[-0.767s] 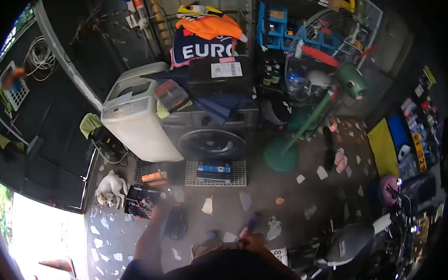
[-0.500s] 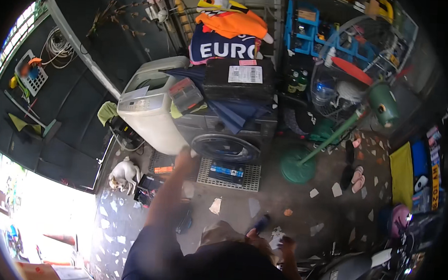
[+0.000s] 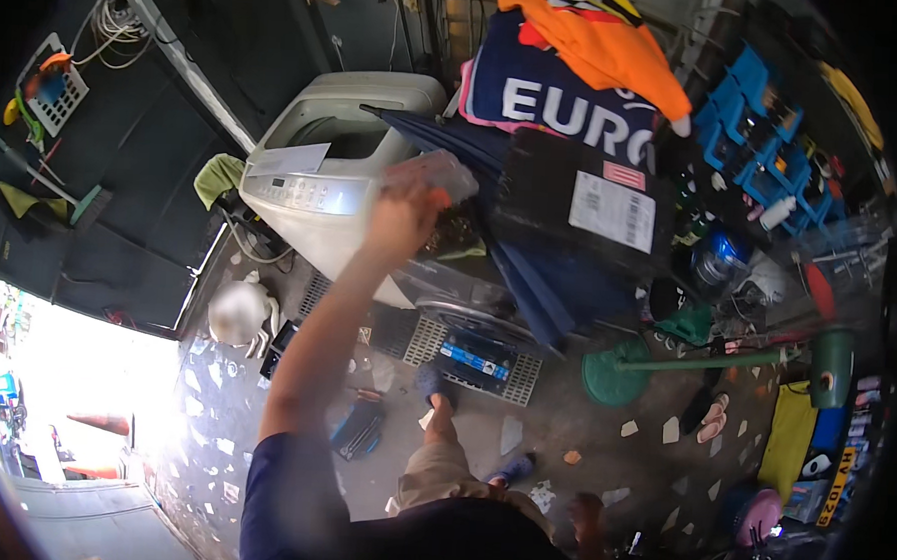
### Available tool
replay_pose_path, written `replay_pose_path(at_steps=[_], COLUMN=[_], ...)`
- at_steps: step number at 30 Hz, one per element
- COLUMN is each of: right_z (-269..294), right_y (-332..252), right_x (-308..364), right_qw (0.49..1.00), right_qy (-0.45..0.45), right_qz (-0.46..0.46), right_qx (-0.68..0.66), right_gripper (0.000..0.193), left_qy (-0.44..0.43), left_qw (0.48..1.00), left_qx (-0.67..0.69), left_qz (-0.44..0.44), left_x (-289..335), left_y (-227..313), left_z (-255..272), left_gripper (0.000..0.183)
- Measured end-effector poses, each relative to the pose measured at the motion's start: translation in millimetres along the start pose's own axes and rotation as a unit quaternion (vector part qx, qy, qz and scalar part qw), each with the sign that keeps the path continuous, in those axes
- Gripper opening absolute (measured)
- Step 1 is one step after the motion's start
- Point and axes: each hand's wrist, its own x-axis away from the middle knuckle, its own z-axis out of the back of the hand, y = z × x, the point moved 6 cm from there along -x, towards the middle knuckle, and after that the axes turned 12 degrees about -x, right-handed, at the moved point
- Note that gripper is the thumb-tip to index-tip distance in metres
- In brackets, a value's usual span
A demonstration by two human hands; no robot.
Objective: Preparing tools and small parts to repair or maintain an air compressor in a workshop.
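My left hand (image 3: 403, 220) is closed on the near edge of a clear plastic organizer case (image 3: 445, 175), its fingers wrapped over it. Orange pieces show through the lid. The case is raised at a tilt beside the white top-loading washing machine (image 3: 301, 214). Just right of it lie a folded dark blue umbrella (image 3: 514, 268) and a black box (image 3: 542, 194) with a white label, on top of a dark front-loading washer (image 3: 438, 280). Down by my right side, near the thigh, my right hand (image 3: 588, 513) is dim and blurred; its fingers cannot be made out.
A white animal (image 3: 242, 313) is on the floor at left. A toolbox-like dark case (image 3: 359, 426) lies near my feet. Below the washer sits a blue-labelled battery-like box (image 3: 473, 359) on a grate. At right stands a green round-based stand (image 3: 615, 372); slippers (image 3: 713, 417) lie beyond.
My left hand has risen from in front of the washer and taken hold of the organizer case. I have stepped closer to the machines. My right hand remains low at my side.
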Motion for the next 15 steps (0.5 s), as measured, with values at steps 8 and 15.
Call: replay_pose_path(at_steps=[8,15], right_z=[-492,-635], right_y=[-226,-301], right_x=[63,76], right_qw=[0.812,0.806], right_qy=[-0.248,-0.250], right_qz=[0.328,0.389], right_qx=[0.414,0.369], right_gripper=[0.015,0.015], left_qy=[0.097,-0.001], left_qw=[0.967,0.856], left_qx=[0.124,0.394], left_qz=[0.202,0.335], left_x=[-130,-97], left_y=[-147,-263], left_z=[30,-96], left_gripper=[0.033,0.057])
